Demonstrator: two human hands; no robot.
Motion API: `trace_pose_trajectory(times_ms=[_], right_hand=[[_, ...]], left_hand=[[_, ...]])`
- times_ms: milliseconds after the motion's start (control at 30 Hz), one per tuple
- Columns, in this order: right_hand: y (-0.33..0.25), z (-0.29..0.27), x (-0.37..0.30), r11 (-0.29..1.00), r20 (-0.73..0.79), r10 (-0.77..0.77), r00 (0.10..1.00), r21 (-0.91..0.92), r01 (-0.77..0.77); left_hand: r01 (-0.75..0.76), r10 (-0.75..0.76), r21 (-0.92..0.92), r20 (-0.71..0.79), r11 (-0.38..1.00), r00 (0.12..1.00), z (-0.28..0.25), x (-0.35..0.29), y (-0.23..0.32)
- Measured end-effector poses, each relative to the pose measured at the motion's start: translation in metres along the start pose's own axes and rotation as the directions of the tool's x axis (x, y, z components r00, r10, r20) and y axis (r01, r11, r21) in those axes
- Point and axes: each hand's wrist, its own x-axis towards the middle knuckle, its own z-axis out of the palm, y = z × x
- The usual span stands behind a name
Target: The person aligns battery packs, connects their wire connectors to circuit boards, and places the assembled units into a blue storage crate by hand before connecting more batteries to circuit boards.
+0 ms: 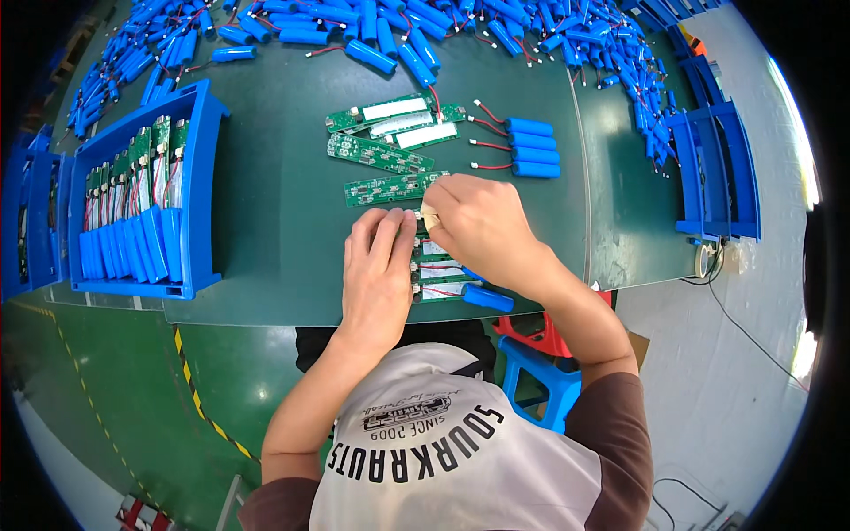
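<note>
My left hand (379, 265) rests on the table with its fingers closed against the end of a green circuit board (419, 223). Over that same board my right hand (482, 221) is closed in a pinch, pale yellow covering on a fingertip; what it pinches is hidden. Below the hands lie several circuit boards with white pads (442, 269) and red wires. A blue cylindrical battery (488, 298) sits at the right end of the nearest one. Just beyond my fingers is a bare circuit board (390, 190).
Further off lie more loose circuit boards (381, 152) and a row of blue batteries (533, 142) with wires. A blue bin (202, 190) at left holds boards with batteries. Batteries heap (372, 55) along the far side. Blue bins (722, 168) stand right; a blue stool (542, 376) is below.
</note>
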Motion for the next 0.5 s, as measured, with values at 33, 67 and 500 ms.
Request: trace_pose_trajectory(times_ms=[33, 67, 500], right_hand=[[0.003, 0.001, 0.001, 1.0, 0.035, 0.016, 0.999, 0.023, -0.017], [0.006, 0.002, 0.003, 0.998, 0.07, 0.031, 0.997, 0.046, -0.034], [0.003, -0.007, -0.001, 0.998, 0.054, -0.049, 0.997, -0.038, 0.051]], left_hand=[[0.0, 0.0, -0.002, 0.0, 1.0, 1.0, 0.0, 0.0, -0.001], [-0.001, 0.001, -0.005, -0.008, 1.0, 1.0, 0.001, 0.0, -0.001], [-0.039, 0.04, -0.028, 0.015, 0.999, 0.999, -0.002, 0.003, -0.008]])
